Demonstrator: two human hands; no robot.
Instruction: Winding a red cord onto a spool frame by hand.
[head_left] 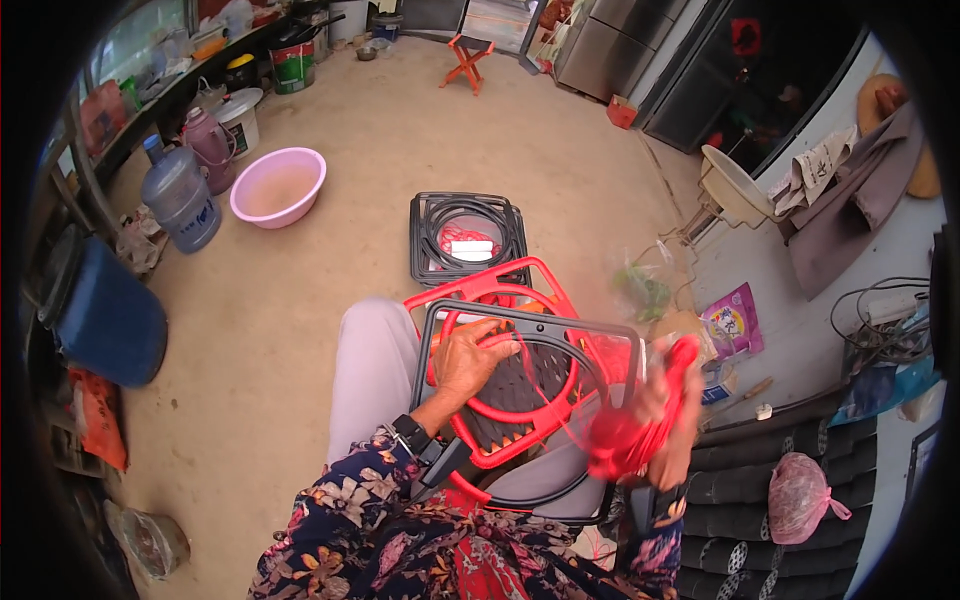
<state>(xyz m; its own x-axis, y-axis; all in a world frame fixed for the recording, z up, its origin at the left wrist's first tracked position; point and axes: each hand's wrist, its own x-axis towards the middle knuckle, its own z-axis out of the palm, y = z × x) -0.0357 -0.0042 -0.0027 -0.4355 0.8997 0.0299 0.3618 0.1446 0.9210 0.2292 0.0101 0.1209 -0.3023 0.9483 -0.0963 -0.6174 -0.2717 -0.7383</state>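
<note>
Across my lap lie a black plastic frame [595, 326] with a round opening and a red plastic frame [560, 285] of similar shape, overlapping. My left hand [470, 362] is closed on the black frame at its upper left, thumb stretched toward the ring. Dark material with orange edges [535, 375] shows through the ring. At the right, my right hand [668, 405] is smeared by motion and grips a bundle of red cord [630, 435], also blurred. Red strands run from the bundle across the ring. The fingers of this hand are partly hidden by the bundle.
More black frames [415, 235] with red cord and a white block inside stand on the floor ahead. At left are a pink basin [278, 188], a water jug [182, 200] and a blue barrel [105, 310]. A purple packet [735, 322] and dark padding [730, 500] lie at right.
</note>
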